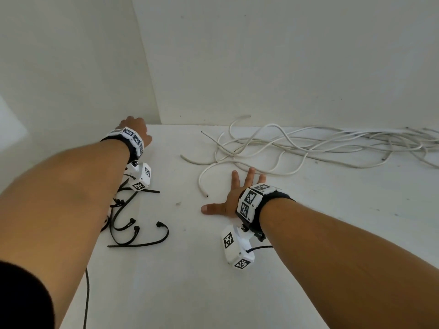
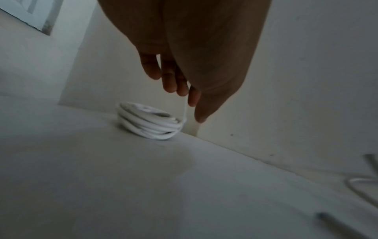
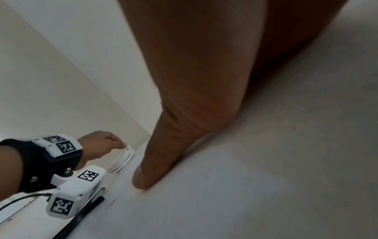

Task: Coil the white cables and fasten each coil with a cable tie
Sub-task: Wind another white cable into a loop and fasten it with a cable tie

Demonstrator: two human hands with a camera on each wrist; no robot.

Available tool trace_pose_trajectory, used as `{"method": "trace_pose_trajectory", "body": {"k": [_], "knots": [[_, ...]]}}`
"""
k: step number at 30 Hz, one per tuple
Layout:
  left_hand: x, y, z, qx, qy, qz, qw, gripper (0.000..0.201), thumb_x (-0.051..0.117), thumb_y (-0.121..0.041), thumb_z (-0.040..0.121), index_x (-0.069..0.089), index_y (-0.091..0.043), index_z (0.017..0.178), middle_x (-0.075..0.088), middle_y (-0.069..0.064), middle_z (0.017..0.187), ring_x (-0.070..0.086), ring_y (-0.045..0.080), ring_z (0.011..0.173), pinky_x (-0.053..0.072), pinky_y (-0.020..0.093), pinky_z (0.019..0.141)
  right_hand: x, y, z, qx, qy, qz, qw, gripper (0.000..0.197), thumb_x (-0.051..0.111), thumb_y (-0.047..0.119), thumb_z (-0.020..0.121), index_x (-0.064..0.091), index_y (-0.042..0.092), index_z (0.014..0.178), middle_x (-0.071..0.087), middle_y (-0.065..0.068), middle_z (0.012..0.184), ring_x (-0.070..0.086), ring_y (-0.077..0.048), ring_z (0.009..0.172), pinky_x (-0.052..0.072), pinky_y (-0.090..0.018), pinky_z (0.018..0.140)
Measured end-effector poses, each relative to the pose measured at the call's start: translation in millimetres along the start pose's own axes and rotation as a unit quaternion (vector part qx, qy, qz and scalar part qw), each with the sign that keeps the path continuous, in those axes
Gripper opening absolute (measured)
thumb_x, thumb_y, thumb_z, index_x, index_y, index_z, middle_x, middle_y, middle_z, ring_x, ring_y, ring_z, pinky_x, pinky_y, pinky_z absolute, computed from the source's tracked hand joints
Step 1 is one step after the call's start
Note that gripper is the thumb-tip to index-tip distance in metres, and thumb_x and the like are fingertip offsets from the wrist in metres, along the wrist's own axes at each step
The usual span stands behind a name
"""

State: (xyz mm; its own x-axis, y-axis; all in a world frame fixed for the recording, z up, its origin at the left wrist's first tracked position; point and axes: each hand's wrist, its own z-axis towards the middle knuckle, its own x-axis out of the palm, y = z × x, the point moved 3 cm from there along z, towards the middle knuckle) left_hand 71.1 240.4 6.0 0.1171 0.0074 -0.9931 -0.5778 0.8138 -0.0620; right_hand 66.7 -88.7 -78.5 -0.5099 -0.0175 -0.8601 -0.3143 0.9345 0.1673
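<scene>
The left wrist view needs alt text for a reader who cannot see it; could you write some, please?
The left hand reaches down to a coiled white cable lying in the table corner by the wall, fingers beside a strand rising from it.

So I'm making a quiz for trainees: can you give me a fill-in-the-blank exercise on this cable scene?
1. The right hand lies flat on the ____ with fingers spread.
2. The left hand reaches to the coiled cable in the far ____ corner of the table.
3. The cable ties beside the left forearm are ____ in colour.
4. The loose cables are ____ in colour.

Missing: table; left; black; white
</scene>
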Motion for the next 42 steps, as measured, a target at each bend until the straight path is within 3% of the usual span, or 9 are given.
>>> {"method": "trace_pose_trajectory", "body": {"k": [4,9,15,23,25,28,34,38,42], "knots": [[-9,-46,-33,0.043,0.051,-0.092,0.993,0.032,0.068,-0.037,0.088,0.068,-0.006,0.098,0.069,0.013,0.105,0.063,0.032,0.097,0.047,0.031,0.082,-2,-1,-6,-0.005,-0.011,-0.003,1.0,0.158,0.036,0.106,0.024,-0.031,0.035,0.147,-0.044,-0.01,0.152,-0.029,-0.046,0.143,0.002,-0.074,0.11],[13,-92,-81,0.041,0.187,-0.149,0.97,0.052,0.076,-0.051,0.079,0.069,0.0,0.088,0.073,0.014,0.082,0.063,0.025,0.064,0.057,0.033,0.069,-5,1,-17,-0.012,-0.022,-0.012,1.0,0.165,0.029,0.104,0.011,-0.028,0.034,0.15,-0.039,-0.011,0.155,-0.024,-0.046,0.145,0.005,-0.073,0.111],[30,-115,-120,0.044,0.199,-0.151,0.967,0.048,0.083,-0.042,0.072,0.072,0.0,0.091,0.075,0.011,0.077,0.073,0.031,0.07,0.061,0.038,0.074,-7,-1,-26,-0.018,-0.042,-0.019,0.999,0.163,0.03,0.106,0.017,-0.023,0.033,0.152,-0.034,-0.012,0.158,-0.02,-0.044,0.147,0.008,-0.073,0.111],[27,-126,-142,-0.015,0.145,-0.204,0.968,0.019,0.062,-0.019,0.087,0.062,-0.002,0.096,0.068,0.013,0.091,0.069,0.029,0.086,0.056,0.031,0.077,-16,-22,-43,-0.076,-0.102,0.097,0.987,0.125,0.063,0.081,0.069,0.002,0.019,0.158,-0.017,-0.014,0.163,-0.001,-0.039,0.151,0.015,-0.054,0.121],[20,-138,-152,-0.034,0.145,-0.329,0.933,0.007,0.053,-0.01,0.094,0.057,-0.005,0.095,0.063,0.017,0.09,0.066,0.03,0.081,0.056,0.031,0.067,-21,-34,-49,-0.106,-0.151,0.142,0.972,0.112,0.067,0.067,0.078,0.006,0.017,0.158,-0.013,-0.012,0.164,0.002,-0.038,0.151,0.018,-0.052,0.12],[12,-154,-173,-0.1,0.123,-0.55,0.82,0.02,0.034,0.0,0.096,0.048,-0.008,0.084,0.046,0.01,0.071,0.042,0.018,0.053,0.038,0.019,0.041,-33,-59,-58,-0.124,-0.266,0.163,0.942,0.091,0.064,0.049,0.089,0.011,0.02,0.156,-0.003,-0.006,0.165,0.01,-0.034,0.15,0.024,-0.058,0.115],[-9,-187,-218,-0.001,0.172,-0.72,0.673,0.02,0.037,-0.009,0.092,0.051,-0.015,0.08,0.04,-0.002,0.058,0.025,0.007,0.038,0.015,0.015,0.037,-46,-102,-58,-0.139,-0.262,0.208,0.932,0.065,0.046,0.035,0.101,0.014,0.024,0.156,0.024,-0.003,0.162,0.019,-0.029,0.15,0.025,-0.061,0.114],[-25,-210,-241,0.062,0.221,-0.774,0.59,0.023,0.044,-0.024,0.1,0.054,-0.016,0.081,0.036,-0.005,0.054,0.022,0.005,0.038,0.012,0.017,0.036,-54,-124,-69,-0.182,-0.292,0.307,0.887,0.026,0.043,0.028,0.102,0.058,0.024,0.122,0.068,0.0,0.098,0.064,-0.019,0.093,0.05,-0.033,0.083],[-43,-229,-262,0.108,0.308,-0.812,0.484,0.038,0.046,-0.035,0.096,0.061,-0.012,0.07,0.033,-0.005,0.048,0.024,0.006,0.035,0.014,0.018,0.035,-54,-138,-86,-0.243,-0.31,0.343,0.853,0.023,0.045,0.022,0.103,0.067,0.019,0.101,0.051,0.007,0.066,0.046,-0.01,0.057,0.039,-0.024,0.058]]}}
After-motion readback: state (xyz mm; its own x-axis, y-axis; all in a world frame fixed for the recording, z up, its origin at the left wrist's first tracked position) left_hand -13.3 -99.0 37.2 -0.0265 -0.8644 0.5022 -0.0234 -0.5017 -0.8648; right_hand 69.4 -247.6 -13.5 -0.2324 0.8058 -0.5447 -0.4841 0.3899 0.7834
